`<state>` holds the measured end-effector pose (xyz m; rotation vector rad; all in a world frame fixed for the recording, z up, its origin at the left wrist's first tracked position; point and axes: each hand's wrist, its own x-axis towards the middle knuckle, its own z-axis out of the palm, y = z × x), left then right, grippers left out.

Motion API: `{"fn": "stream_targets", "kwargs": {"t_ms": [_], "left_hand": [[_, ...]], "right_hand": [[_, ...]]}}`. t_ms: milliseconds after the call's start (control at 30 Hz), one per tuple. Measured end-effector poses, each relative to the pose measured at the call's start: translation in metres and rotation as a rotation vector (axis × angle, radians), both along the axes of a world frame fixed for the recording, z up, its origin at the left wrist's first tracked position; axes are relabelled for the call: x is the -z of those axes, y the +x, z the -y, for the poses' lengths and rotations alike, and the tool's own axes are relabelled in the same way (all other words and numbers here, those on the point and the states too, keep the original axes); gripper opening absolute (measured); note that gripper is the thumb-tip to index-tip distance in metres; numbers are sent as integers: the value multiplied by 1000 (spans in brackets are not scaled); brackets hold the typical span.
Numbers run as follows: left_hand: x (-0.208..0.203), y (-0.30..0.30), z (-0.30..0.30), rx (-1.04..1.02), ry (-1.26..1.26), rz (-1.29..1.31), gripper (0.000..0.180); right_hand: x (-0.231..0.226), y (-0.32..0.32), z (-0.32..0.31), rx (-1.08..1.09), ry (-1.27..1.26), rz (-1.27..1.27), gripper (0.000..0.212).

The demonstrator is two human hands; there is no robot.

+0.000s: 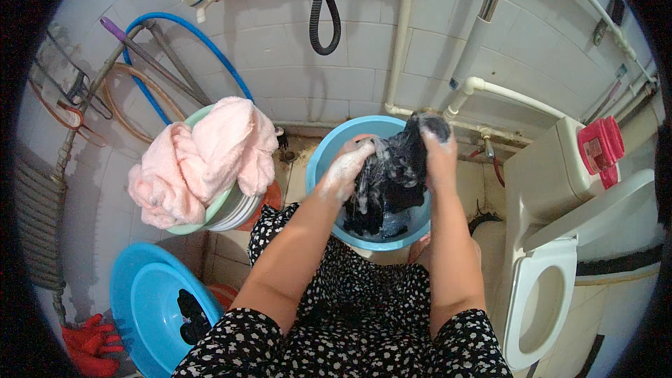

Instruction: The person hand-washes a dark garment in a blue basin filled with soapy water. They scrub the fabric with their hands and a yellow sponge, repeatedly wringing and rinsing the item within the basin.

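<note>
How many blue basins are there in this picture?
2: one blue basin under the left hand and right hand, which hold soapy dark cloth; a second blue basin at lower left, holding a dark item. Others may be hidden.

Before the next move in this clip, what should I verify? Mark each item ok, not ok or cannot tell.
1. Left hand holding the dark cloth: ok.
2. Right hand holding the dark cloth: ok.
3. Dark cloth over the round blue basin: ok.
4. Dark cloth free of suds: not ok, white foam shows.
5. Pink fluffy cloth below its bucket's rim: not ok, it bulges over.
6. Basin's water depth: cannot tell.
</note>
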<state>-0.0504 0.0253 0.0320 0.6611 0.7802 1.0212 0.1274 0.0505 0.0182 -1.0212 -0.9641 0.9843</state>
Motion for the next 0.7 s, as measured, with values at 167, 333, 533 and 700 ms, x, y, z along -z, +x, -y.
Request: {"fn": "stream_targets", "kwargs": {"t_ms": [167, 333, 533, 700], "left_hand": [[23, -10, -8, 353, 521, -592, 90], [3, 23, 14, 289, 566, -521, 117], [6, 15, 3, 250, 505, -826, 57], [-9, -3, -4, 23, 244, -311, 34]], "right_hand": [[-28, 8, 11, -211, 57, -70, 35], [-34, 5, 20, -410, 90, 171, 41], [-39, 10, 18, -366, 5, 335, 43], [-31, 16, 16, -410, 13, 519, 46]]}}
